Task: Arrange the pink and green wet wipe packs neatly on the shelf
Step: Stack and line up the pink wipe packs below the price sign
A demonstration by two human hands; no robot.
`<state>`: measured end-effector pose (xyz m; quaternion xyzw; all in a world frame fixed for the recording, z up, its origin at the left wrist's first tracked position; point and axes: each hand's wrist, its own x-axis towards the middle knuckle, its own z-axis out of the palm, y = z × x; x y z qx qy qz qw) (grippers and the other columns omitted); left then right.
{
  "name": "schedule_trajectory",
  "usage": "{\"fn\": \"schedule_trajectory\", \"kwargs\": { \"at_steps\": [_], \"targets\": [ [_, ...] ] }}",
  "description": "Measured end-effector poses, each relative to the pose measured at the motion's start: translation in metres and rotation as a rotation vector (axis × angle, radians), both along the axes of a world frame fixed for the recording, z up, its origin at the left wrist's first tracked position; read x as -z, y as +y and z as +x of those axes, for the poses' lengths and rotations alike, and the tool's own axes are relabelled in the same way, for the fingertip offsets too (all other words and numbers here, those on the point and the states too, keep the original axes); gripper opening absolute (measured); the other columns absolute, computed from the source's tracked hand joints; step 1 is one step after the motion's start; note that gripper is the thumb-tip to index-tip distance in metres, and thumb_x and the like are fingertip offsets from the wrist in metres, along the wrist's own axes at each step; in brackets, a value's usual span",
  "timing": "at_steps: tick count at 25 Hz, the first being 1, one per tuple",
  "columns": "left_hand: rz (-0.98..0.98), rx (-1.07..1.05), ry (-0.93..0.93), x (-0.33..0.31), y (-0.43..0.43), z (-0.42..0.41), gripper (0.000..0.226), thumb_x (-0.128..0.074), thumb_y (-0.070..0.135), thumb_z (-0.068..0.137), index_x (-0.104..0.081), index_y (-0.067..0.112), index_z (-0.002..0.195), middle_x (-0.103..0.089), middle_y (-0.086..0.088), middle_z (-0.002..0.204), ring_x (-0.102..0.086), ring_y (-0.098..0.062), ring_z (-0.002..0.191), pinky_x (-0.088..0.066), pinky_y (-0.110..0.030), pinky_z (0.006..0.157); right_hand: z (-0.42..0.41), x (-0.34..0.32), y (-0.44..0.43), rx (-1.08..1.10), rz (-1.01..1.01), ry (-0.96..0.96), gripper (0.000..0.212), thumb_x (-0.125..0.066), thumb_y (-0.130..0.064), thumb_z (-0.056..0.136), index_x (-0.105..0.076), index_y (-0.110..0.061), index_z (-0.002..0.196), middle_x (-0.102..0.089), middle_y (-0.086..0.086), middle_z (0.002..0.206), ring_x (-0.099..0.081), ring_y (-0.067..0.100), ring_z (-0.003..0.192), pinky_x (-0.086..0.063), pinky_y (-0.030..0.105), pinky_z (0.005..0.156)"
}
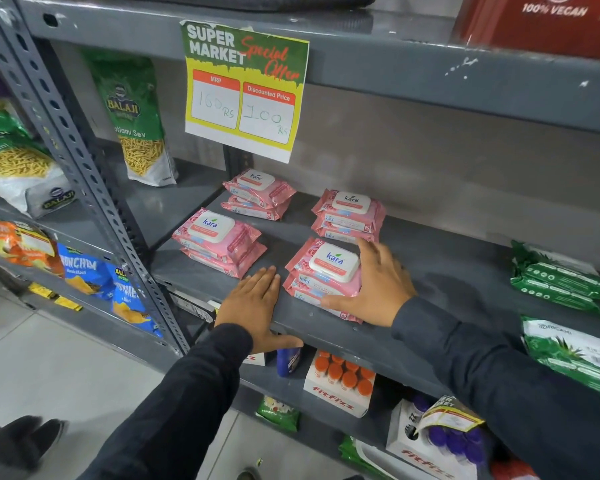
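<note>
Four pink stacks in a rough 2x2 on the grey shelf (447, 268). Right hand (378, 285) is spread flat against the front-right pink stack (323, 275), fingers extended along its 3 o'clock side, thumb across the front edge; bracing, not gripping. Left hand (253, 303) lies flat, fingers together, on the bare shelf at the stack's 9 o'clock, holding nothing. Green packs (558, 282) sit well apart at 3 o'clock, tilted. Risk: a sideways shove would shear the stack, the top pack sliding off, or push it into the front-left pink stack (219, 240).
</note>
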<state>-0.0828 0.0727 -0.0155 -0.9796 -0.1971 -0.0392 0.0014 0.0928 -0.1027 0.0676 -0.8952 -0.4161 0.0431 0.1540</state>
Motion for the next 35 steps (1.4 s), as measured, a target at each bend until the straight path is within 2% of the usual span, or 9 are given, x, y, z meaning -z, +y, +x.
{"fn": "schedule_trajectory", "kwargs": {
  "at_steps": [4, 7, 12, 16, 19, 21, 25, 29, 35],
  "targets": [
    [-0.001, 0.006, -0.006, -0.001, -0.001, -0.001, 0.132, -0.024, 0.101, 0.054, -0.014, 0.011, 0.15, -0.013, -0.011, 0.159, -0.012, -0.025, 0.146, -0.005, -0.038, 0.117, 0.0, 0.012, -0.002, 0.0, 0.052, 0.204, 0.133, -0.081, -0.066, 0.042, -0.007, -0.032, 0.147, -0.033, 0.005, 0.144, -0.038, 0.026, 0.132, -0.042, 0.052, 0.103],
    [-0.004, 0.003, -0.01, 0.0, -0.001, -0.001, 0.132, -0.025, 0.101, 0.054, -0.013, 0.011, 0.15, -0.013, -0.01, 0.159, -0.012, -0.025, 0.146, -0.005, -0.038, 0.117, 0.008, 0.019, -0.003, -0.011, 0.05, 0.238, 0.13, -0.084, -0.056, 0.046, -0.006, -0.033, 0.147, -0.036, 0.004, 0.143, -0.038, 0.026, 0.132, -0.042, 0.052, 0.103],
    [-0.008, 0.001, -0.003, -0.003, -0.001, -0.001, 0.132, -0.026, 0.101, 0.053, -0.014, 0.011, 0.15, -0.014, -0.01, 0.159, -0.013, -0.025, 0.146, -0.005, -0.037, 0.116, 0.013, 0.019, -0.003, -0.032, -0.033, 0.207, 0.128, -0.081, -0.062, 0.047, -0.004, -0.038, 0.145, -0.034, 0.004, 0.143, -0.042, 0.028, 0.129, -0.046, 0.05, 0.099],
    [-0.015, 0.001, -0.01, -0.003, -0.002, -0.001, 0.132, -0.028, 0.101, 0.054, -0.014, 0.011, 0.15, -0.015, -0.01, 0.159, -0.014, -0.025, 0.145, -0.007, -0.037, 0.117, 0.012, 0.008, -0.004, -0.077, -0.016, 0.187, 0.137, -0.069, -0.084, 0.038, 0.003, -0.039, 0.147, -0.029, 0.004, 0.15, -0.039, 0.027, 0.133, -0.041, 0.054, 0.104],
    [-0.01, 0.003, -0.001, -0.002, -0.002, -0.001, 0.132, -0.029, 0.1, 0.055, -0.012, 0.01, 0.15, -0.013, -0.011, 0.159, -0.012, -0.025, 0.146, -0.004, -0.037, 0.117, 0.032, -0.013, 0.006, -0.051, 0.243, 0.292, 0.119, -0.063, -0.082, 0.054, -0.013, -0.03, 0.149, -0.033, 0.003, 0.151, -0.036, 0.022, 0.135, -0.037, 0.046, 0.109],
    [-0.007, 0.007, 0.007, -0.003, -0.002, 0.0, 0.132, -0.029, 0.1, 0.054, -0.01, 0.01, 0.15, -0.011, -0.011, 0.16, -0.009, -0.025, 0.146, -0.003, -0.036, 0.117, 0.057, -0.028, 0.024, 0.002, 0.331, 0.204, 0.095, -0.072, -0.062, 0.064, -0.032, -0.025, 0.142, -0.046, 0.005, 0.14, -0.046, 0.023, 0.127, -0.042, 0.042, 0.104],
    [-0.006, 0.017, 0.014, -0.004, -0.002, 0.0, 0.133, -0.031, 0.099, 0.054, -0.009, 0.009, 0.15, -0.009, -0.011, 0.16, -0.008, -0.025, 0.146, -0.002, -0.036, 0.117, 0.105, -0.047, 0.063, 0.007, 0.102, -0.098, 0.079, -0.079, -0.042, 0.068, -0.043, -0.015, 0.134, -0.049, 0.013, 0.136, -0.048, 0.034, 0.122, -0.044, 0.042, 0.099],
    [0.005, 0.026, 0.013, -0.003, 0.0, 0.0, 0.133, -0.034, 0.098, 0.055, -0.005, 0.009, 0.15, -0.004, -0.01, 0.16, -0.004, -0.024, 0.147, 0.001, -0.036, 0.117, 0.136, -0.047, 0.086, 0.009, -0.162, -0.048, 0.101, -0.085, -0.054, 0.054, -0.038, -0.013, 0.133, -0.05, 0.012, 0.134, -0.049, 0.034, 0.118, -0.046, 0.046, 0.095],
    [-0.003, 0.032, 0.048, -0.004, 0.003, 0.002, 0.132, -0.029, 0.099, 0.055, 0.0, 0.012, 0.15, 0.0, -0.01, 0.161, 0.0, -0.024, 0.147, -0.002, -0.039, 0.12, 0.16, -0.027, 0.098, -0.053, -0.211, 0.076, 0.12, -0.09, -0.046, 0.054, -0.021, -0.016, 0.147, -0.049, 0.009, 0.141, -0.05, 0.031, 0.123, -0.044, 0.038, 0.097]
  ]
}}
